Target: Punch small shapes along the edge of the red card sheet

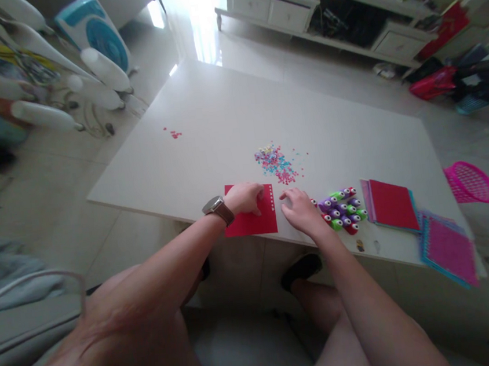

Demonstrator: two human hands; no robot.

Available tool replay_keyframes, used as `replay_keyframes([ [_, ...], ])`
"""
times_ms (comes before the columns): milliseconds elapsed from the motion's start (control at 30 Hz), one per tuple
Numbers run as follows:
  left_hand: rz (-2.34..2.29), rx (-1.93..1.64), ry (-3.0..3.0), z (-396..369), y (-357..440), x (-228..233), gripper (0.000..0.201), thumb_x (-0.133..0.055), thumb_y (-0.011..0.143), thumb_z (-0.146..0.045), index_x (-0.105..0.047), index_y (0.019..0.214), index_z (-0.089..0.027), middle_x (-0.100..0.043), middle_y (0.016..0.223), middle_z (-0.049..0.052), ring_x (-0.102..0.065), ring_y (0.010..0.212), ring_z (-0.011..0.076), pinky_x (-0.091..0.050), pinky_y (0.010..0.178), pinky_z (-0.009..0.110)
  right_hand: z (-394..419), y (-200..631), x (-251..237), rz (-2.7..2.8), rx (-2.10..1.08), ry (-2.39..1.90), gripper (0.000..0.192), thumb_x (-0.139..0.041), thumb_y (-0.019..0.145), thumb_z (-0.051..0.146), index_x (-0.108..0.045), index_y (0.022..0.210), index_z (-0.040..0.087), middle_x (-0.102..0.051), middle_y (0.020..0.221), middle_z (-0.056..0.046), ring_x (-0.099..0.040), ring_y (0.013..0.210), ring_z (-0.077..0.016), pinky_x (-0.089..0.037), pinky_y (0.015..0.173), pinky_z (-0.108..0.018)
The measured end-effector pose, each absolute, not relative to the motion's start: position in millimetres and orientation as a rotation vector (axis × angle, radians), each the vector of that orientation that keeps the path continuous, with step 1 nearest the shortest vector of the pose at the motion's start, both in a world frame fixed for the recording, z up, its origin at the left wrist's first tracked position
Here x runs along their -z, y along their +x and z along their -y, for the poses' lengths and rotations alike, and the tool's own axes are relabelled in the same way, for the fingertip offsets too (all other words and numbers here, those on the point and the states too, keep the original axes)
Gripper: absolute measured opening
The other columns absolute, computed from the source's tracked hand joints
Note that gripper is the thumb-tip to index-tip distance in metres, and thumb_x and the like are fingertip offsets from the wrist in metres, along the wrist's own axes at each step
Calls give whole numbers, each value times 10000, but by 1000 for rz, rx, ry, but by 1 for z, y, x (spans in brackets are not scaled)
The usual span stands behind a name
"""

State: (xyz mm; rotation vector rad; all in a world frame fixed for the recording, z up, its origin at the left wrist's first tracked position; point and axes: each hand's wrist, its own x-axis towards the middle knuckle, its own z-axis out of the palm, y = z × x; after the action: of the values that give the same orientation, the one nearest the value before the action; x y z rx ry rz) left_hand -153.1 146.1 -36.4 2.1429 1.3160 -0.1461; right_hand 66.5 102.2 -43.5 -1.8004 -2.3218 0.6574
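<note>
Nearest us, our left hand, a watch on its wrist, lies curled and knuckles-up on the red sheet, pinning it to the near edge of the bench; whether the fingers pinch anything beneath we cannot tell. Just right of it, our right hand rests flat with fingers loosely spread, holding nothing, its outer side beside the cluster of small punches. Along the sheet's far right edge we see a row of holes, so we judge some punching done, with most of the sheet unpunched. Right of the punches lie stacked paper sheets. Beyond both hands sits a pile of coloured cut-outs.
</note>
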Motion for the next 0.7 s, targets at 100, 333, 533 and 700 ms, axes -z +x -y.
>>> replay_keyframes([
  [100, -1322, 140, 2150, -145, -151, 36, 404, -879, 717, -363, -706, 1053, -219, -774, 1033, 45, -701, 922, 235, -430, 697, 293, -96, 61, 44, 2384, -593, -1799, 310, -561, 912, 168, -657, 1207, 168, -644, 1354, -164, -558, 1271, -340, -441, 1162, -478],
  [333, -1319, 125, 2140, -146, -147, 36, 427, -911, 707, -366, -700, 1044, -212, -769, 1015, 40, -690, 896, 230, -431, 688, 299, -87, 57, 42, 2476, -545, -1874, 532, -462, 933, 90, -573, 1452, 119, -480, 1611, -202, -441, 1466, -362, -377, 1242, -497],
  [533, -1311, 53, 2139, -146, -153, 36, 355, -895, 745, -285, -704, 1023, -175, -748, 956, 8, -658, 854, 174, -422, 705, 246, -93, 51, 22, 2540, -551, -1937, 476, -462, 969, 150, -600, 1423, 131, -536, 1561, -172, -489, 1417, -335, -420, 1191, -443],
  [700, -1332, 5, 2123, -149, -159, 37, 381, -892, 732, -251, -703, 1051, -166, -743, 938, 8, -652, 808, 171, -412, 670, 254, -78, 27, -8, 2650, -444, -1967, 285, -443, 1003, 168, -701, 1124, 175, -747, 1119, -143, -694, 1060, -285, -517, 920, -372],
])
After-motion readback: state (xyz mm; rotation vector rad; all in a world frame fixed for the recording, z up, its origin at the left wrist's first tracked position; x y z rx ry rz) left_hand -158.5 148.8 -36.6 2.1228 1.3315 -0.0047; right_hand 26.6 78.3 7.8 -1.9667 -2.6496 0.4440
